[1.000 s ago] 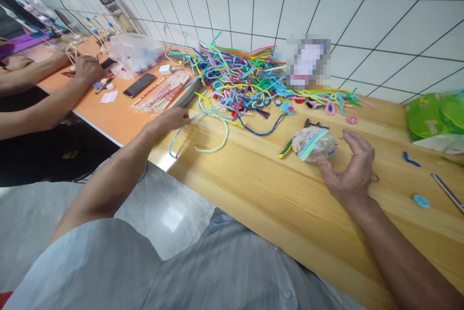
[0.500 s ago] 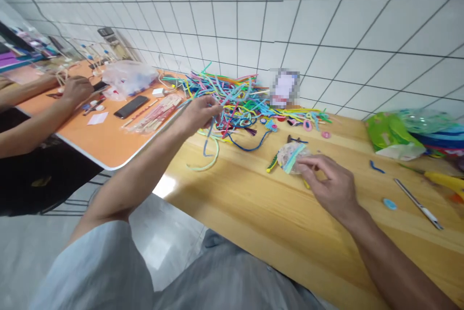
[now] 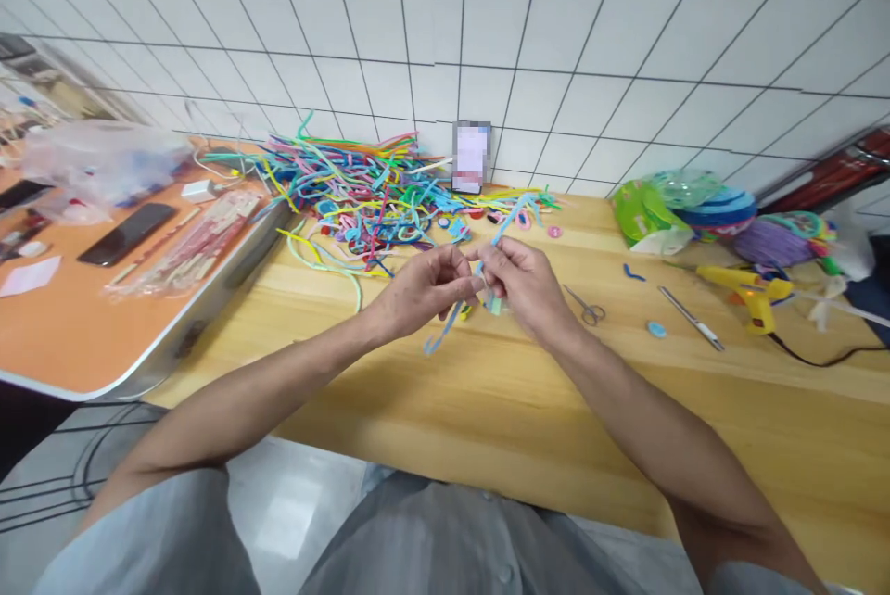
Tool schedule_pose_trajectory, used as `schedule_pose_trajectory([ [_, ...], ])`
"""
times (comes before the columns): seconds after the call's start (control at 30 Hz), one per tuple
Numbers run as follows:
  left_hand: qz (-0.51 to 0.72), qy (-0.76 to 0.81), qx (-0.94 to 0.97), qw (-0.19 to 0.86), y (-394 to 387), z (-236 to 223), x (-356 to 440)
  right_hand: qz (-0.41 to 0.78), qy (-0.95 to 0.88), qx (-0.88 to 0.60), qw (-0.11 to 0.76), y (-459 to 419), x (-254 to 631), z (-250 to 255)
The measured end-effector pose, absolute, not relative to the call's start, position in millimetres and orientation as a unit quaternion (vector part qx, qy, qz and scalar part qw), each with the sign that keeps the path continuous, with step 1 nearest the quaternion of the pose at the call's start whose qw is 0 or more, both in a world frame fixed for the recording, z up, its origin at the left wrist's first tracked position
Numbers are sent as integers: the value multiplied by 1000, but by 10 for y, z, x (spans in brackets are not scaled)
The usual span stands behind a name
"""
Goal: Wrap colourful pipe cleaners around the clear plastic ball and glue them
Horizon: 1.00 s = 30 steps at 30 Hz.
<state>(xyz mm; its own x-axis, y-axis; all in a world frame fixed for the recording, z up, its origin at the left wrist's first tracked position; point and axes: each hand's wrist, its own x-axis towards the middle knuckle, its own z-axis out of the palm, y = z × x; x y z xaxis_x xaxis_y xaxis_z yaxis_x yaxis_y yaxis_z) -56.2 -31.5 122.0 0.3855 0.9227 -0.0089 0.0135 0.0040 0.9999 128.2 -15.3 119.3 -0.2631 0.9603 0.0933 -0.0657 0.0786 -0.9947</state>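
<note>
My left hand (image 3: pixel 424 287) and my right hand (image 3: pixel 523 282) meet above the wooden table (image 3: pixel 528 400), fingers pinched together. Both grip a light blue pipe cleaner (image 3: pixel 445 332); one end hangs down to the left below my left hand, and the other end rises past my right fingers. A small light green piece shows under my right fingers; I cannot make out what it is. Behind my hands lies a big tangled pile of coloured pipe cleaners (image 3: pixel 354 187).
Small scissors (image 3: pixel 588 308), a metal tool (image 3: pixel 692 319) and a yellow glue gun (image 3: pixel 743 291) lie to the right. Green bags and coloured rolls (image 3: pixel 685 206) stand at the back right. The orange table (image 3: pixel 62 317) on the left bears a phone (image 3: pixel 126 234) and packets.
My left hand picked a blue pipe cleaner out of the pile and brought it to the middle. My right hand left the round bundle and joined it. The view swung right.
</note>
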Motion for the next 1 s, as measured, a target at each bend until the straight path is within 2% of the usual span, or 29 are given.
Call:
schedule_pose_trajectory([
  [0.13, 314, 402, 591, 625, -369, 1073, -567, 533, -519, -405, 531, -72, 1505, 1254],
  [0.37, 247, 437, 657, 562, -448, 867, -588, 460, -454, -445, 621, 231, 2010, 1369],
  [0.77, 173, 390, 693, 582, -608, 681, -333, 365, -425, -486, 671, 476, 2551, 1264],
  [1.0, 145, 423, 698, 560, -739, 611, -187, 373, -408, -525, 647, 566, 2598, 1160],
])
